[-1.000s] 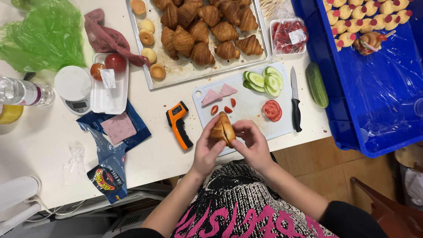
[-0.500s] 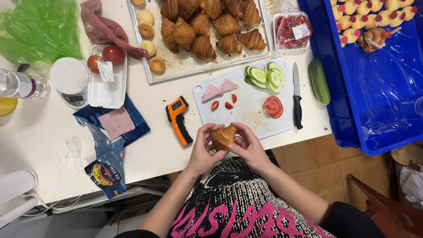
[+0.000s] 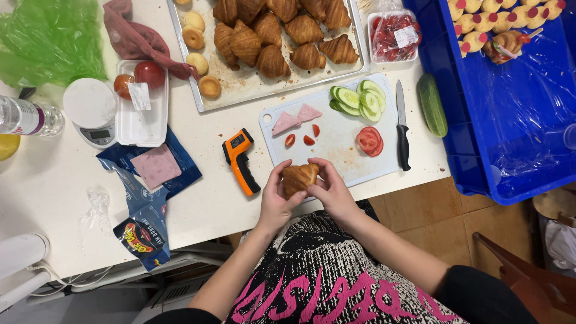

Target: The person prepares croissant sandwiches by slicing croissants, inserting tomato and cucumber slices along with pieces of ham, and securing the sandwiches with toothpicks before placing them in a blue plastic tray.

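At the far left of the white table (image 3: 48, 180) lies a crumpled green plastic bag (image 3: 42, 36), with a clear plastic water bottle (image 3: 27, 117) below it and a round white kitchen scale (image 3: 91, 111) just beside that. Next comes a white foam tray (image 3: 141, 114) carrying 2 red tomatoes (image 3: 141, 77), and under it an opened blue foil packet (image 3: 147, 192) with a pink slice of ham showing in its mouth. A dusty-red cloth (image 3: 135, 39) lies between the green bag and a long metal baking tray (image 3: 240, 90) loaded with golden-brown croissants (image 3: 273, 36) and a few small round buns (image 3: 197, 51). An orange and black handheld thermometer (image 3: 240, 161) rests just left of the white plastic cutting board (image 3: 336, 144), which bears 2 pink ham triangles (image 3: 294, 120), small tomato pieces (image 3: 303, 138), green cucumber slices (image 3: 357, 99) and red tomato slices (image 3: 370, 141). At the board's near edge, the left hand (image 3: 277, 201) and the right hand (image 3: 330, 191) both grip 1 small golden croissant (image 3: 299, 177), fingers curled around it from either side, holding it just above the table edge. Right of the board lie a black-handled knife (image 3: 402, 126) and a whole dark green cucumber (image 3: 432, 105), with a clear tub of red cherry tomatoes (image 3: 393, 36) above. Farthest right stands a large blue plastic crate (image 3: 474, 174) lined with clear film, with skewered filled croissants (image 3: 498, 18) at its top.
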